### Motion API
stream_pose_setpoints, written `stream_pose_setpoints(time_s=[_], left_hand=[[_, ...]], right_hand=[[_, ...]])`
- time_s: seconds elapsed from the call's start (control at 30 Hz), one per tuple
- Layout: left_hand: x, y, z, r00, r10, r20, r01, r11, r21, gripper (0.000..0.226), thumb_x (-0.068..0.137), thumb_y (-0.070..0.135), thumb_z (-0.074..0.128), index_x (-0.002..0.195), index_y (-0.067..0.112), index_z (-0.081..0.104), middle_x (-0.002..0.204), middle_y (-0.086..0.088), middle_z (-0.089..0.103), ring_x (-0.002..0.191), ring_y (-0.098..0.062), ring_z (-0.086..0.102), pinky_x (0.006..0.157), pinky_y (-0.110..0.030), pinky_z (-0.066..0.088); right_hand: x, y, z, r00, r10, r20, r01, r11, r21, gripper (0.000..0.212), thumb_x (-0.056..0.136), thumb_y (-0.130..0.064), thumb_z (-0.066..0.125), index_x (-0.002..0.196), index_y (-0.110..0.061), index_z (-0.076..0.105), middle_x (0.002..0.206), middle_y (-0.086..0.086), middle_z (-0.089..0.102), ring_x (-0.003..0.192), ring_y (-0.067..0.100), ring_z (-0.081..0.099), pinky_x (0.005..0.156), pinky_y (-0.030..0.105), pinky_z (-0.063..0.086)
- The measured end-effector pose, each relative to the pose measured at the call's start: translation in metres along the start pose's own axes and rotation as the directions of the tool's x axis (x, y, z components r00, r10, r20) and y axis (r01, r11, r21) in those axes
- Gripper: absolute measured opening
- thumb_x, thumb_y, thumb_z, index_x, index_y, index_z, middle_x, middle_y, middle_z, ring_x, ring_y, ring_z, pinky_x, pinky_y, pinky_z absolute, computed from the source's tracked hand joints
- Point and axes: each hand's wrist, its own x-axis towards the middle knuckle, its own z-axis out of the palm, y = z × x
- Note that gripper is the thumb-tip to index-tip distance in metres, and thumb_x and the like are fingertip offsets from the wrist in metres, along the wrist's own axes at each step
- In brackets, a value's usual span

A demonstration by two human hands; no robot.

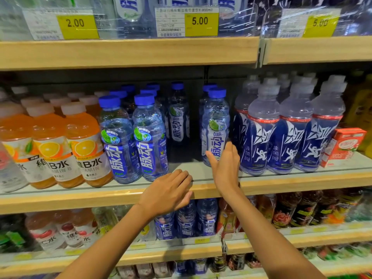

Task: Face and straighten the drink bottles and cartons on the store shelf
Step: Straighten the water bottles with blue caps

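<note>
We found the shelf edge (128, 53) faced in pale wood-grain with a smooth, satin finish, and the shelf deck (195, 168) under the drinks was a smooth, matt grey-white sheet. The blue-capped bottles (216, 117) were clear, glossy plastic with ribbed walls that caught highlights, wrapped in shiny film labels (217, 137) and closed by matt blue plastic caps (217, 93); the orange drink bottles (86, 133) showed the same glossy plastic under dull whitish caps (73, 108). The red carton (342, 143) looked like smooth printed paperboard, and the paper price tags (187, 21) sat behind a clear, reflective plastic strip (141, 27).
</note>
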Motion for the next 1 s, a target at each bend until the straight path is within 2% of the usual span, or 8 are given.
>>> stream_pose_setpoints(time_s=[0.13, 0.27, 0.43, 0.57, 0.63, 0.7, 0.9, 1.0], left_hand=[[0.000, 0.000, -0.001, 1.000, -0.012, 0.021, 0.013, 1.000, -0.009, 0.039, 0.095, 0.032, 0.042, 0.103, 0.003, 0.066, 0.098, -0.011, 0.065, 0.084, -0.024, 0.062, 0.069, -0.035, 0.055], [-0.005, 0.000, -0.003, 0.999, -0.031, 0.017, 0.031, 0.999, -0.011, 0.038, 0.094, 0.030, 0.043, 0.103, 0.002, 0.066, 0.098, -0.011, 0.066, 0.085, -0.024, 0.064, 0.070, -0.035, 0.055], [-0.016, -0.005, -0.005, 1.000, 0.009, -0.022, -0.009, 0.999, 0.031, 0.035, 0.091, 0.026, 0.043, 0.103, 0.000, 0.064, 0.098, -0.013, 0.067, 0.085, -0.025, 0.066, 0.072, -0.035, 0.056], [-0.022, -0.012, 0.000, 0.994, 0.097, -0.053, -0.092, 0.991, 0.095, 0.035, 0.093, 0.026, 0.042, 0.114, 0.000, 0.051, 0.105, -0.015, 0.068, 0.093, -0.026, 0.066, 0.079, -0.034, 0.056], [-0.024, -0.013, 0.004, 0.990, 0.124, -0.062, -0.115, 0.984, 0.133, 0.035, 0.097, 0.026, 0.039, 0.116, -0.001, 0.050, 0.108, -0.015, 0.068, 0.097, -0.026, 0.066, 0.082, -0.034, 0.055], [-0.025, -0.014, 0.006, 0.988, 0.134, -0.071, -0.123, 0.981, 0.149, 0.036, 0.099, 0.025, 0.033, 0.118, -0.001, 0.050, 0.109, -0.016, 0.069, 0.098, -0.027, 0.066, 0.084, -0.034, 0.055], [-0.026, -0.015, 0.008, 0.984, 0.150, -0.101, -0.134, 0.979, 0.151, 0.037, 0.100, 0.026, 0.034, 0.119, -0.001, 0.051, 0.111, -0.016, 0.069, 0.101, -0.026, 0.066, 0.089, -0.033, 0.054], [-0.028, -0.015, 0.009, 0.981, 0.159, -0.106, -0.140, 0.975, 0.170, 0.037, 0.098, 0.027, 0.039, 0.119, -0.001, 0.052, 0.112, -0.016, 0.068, 0.103, -0.027, 0.065, 0.091, -0.033, 0.052]], right_hand=[[0.012, -0.004, 0.005, 0.999, 0.036, 0.016, -0.035, 0.999, -0.039, 0.046, 0.091, -0.023, 0.063, 0.123, 0.005, 0.046, 0.114, 0.018, 0.051, 0.104, 0.029, 0.052, 0.082, 0.031, 0.042], [0.021, -0.003, 0.007, 0.996, 0.075, 0.046, -0.070, 0.993, -0.100, 0.044, 0.091, -0.026, 0.063, 0.118, 0.008, 0.051, 0.115, 0.023, 0.050, 0.099, 0.032, 0.054, 0.077, 0.030, 0.039], [0.017, -0.004, 0.000, 0.995, 0.077, 0.060, -0.073, 0.995, -0.066, 0.034, 0.092, -0.018, 0.062, 0.115, 0.005, 0.051, 0.115, 0.019, 0.050, 0.103, 0.031, 0.053, 0.083, 0.035, 0.045], [-0.016, -0.011, -0.008, 0.976, -0.188, -0.106, 0.191, 0.981, 0.023, 0.029, 0.089, -0.008, 0.063, 0.116, -0.002, 0.054, 0.108, 0.012, 0.056, 0.100, 0.022, 0.053, 0.081, 0.020, 0.038], [-0.026, -0.018, -0.004, 0.959, -0.284, -0.002, 0.280, 0.943, 0.182, 0.026, 0.088, -0.008, 0.063, 0.113, -0.004, 0.056, 0.102, 0.008, 0.059, 0.094, 0.016, 0.055, 0.080, 0.017, 0.040], [-0.019, -0.026, 0.007, 0.948, -0.273, 0.163, 0.223, 0.936, 0.274, 0.026, 0.090, -0.015, 0.063, 0.112, -0.004, 0.055, 0.102, 0.007, 0.059, 0.095, 0.017, 0.056, 0.079, 0.022, 0.043], [0.025, -0.042, 0.060, 0.928, -0.042, 0.371, -0.035, 0.980, 0.198, 0.056, 0.091, -0.025, 0.063, 0.132, 0.005, 0.040, 0.128, 0.022, 0.054, 0.117, 0.034, 0.051, 0.089, 0.029, 0.037], [0.041, -0.043, 0.089, 0.882, 0.057, 0.467, -0.049, 0.998, -0.030, 0.070, 0.096, -0.037, 0.052, 0.140, 0.011, 0.025, 0.134, 0.025, 0.050, 0.124, 0.035, 0.048, 0.096, 0.034, 0.035]])
